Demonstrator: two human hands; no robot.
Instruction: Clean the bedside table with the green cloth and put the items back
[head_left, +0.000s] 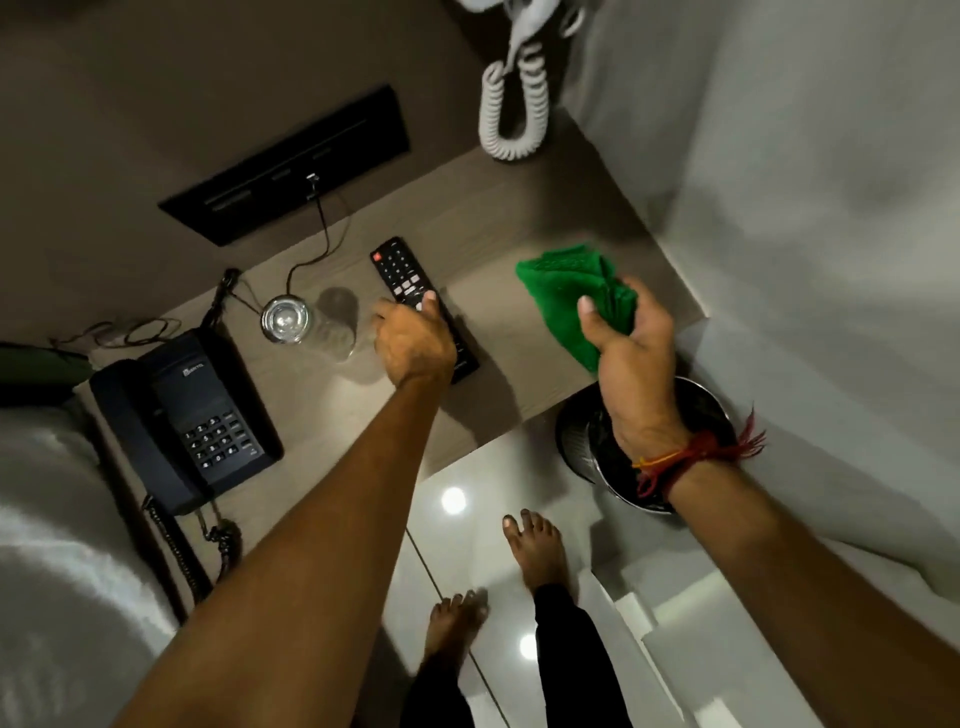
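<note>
The wooden bedside table (524, 322) holds a black remote (402, 275), a clear drinking glass (291, 319) and a black telephone (192, 415). My left hand (413, 340) lies over the middle of the remote with the fingers curled around it; the remote still rests on the table. My right hand (631, 348) hovers above the table's right end and grips the bunched green cloth (566, 291). The remote's lower half is partly hidden under my left hand.
A black wall panel (285, 166) with a plugged cable sits behind the table. A white coiled cord (511, 104) hangs at the back right. A dark waste bin (587, 441) stands on the floor below my right wrist. White bedding (57, 519) lies left.
</note>
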